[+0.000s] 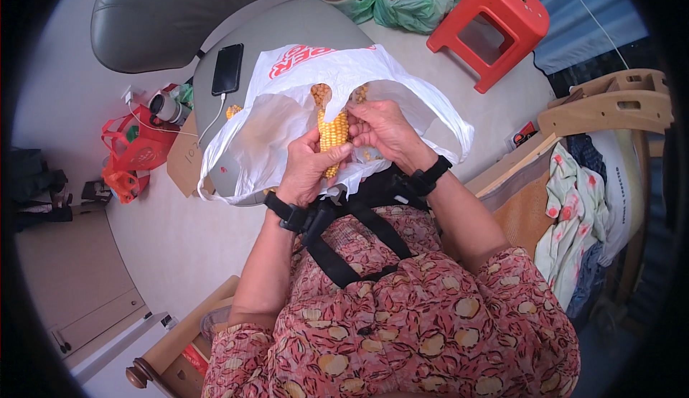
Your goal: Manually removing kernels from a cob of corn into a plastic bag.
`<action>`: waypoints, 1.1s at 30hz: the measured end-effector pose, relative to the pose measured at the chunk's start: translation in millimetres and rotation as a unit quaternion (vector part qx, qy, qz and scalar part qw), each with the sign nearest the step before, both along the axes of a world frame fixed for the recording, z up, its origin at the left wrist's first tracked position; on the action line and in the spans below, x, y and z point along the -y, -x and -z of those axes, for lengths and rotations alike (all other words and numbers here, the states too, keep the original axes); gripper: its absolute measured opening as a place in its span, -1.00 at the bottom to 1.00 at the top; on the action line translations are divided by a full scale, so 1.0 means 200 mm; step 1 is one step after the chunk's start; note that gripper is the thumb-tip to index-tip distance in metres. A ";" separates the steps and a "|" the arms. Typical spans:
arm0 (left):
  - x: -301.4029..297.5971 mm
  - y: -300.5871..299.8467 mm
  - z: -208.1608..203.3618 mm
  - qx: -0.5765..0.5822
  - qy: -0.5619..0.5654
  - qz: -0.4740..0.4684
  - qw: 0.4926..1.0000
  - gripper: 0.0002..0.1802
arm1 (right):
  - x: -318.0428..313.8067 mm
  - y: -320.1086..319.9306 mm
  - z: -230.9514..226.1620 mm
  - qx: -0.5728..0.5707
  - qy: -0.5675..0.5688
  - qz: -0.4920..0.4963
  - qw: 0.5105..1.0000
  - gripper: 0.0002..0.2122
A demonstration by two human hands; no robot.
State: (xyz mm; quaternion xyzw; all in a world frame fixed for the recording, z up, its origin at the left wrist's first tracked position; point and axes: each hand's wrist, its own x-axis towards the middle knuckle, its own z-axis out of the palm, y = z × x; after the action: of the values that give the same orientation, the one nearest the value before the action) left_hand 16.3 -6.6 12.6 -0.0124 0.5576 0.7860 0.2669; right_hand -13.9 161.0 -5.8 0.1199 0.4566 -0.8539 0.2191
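My left hand (308, 168) grips a yellow corn cob (332, 131) by its lower end, holding it upright over an open white plastic bag (287, 114). The cob's upper part is bare of kernels. My right hand (384, 131) rests against the cob's right side, fingers curled on the kernels. A few loose kernels show inside the bag near my right hand. The bag lies spread on the seat of a grey chair (301, 28) in front of me.
A black phone (227, 68) with a white cable lies on the seat's left. A red plastic stool (495, 21) stands at the upper right, green bags and a red box behind it. Red bags sit on the floor at left; wooden furniture with clothes at right.
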 end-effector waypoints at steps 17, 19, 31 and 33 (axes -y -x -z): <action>0.01 0.00 0.04 0.033 -0.045 0.004 0.998 -0.70 | 0.01 0.00 -0.03 0.023 -0.066 -0.021 0.997 -0.75; 0.01 0.00 0.03 0.036 -0.042 0.002 0.998 -0.69 | 0.00 0.00 -0.02 0.026 -0.050 -0.025 0.998 -0.77; 0.01 0.00 0.01 0.091 -0.115 -0.020 0.989 -0.73 | 0.02 -0.01 0.00 0.018 0.007 -0.008 1.000 -0.81; 0.00 0.00 0.01 0.052 -0.078 -0.007 0.996 -0.71 | 0.03 -0.01 -0.01 0.026 0.000 0.002 1.000 -0.81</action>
State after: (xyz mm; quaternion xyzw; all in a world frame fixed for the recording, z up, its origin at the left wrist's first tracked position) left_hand 16.7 -7.5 11.1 -0.0369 0.4798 0.8272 0.2900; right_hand -11.8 155.1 -3.0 0.1431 0.4506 -0.8509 0.2291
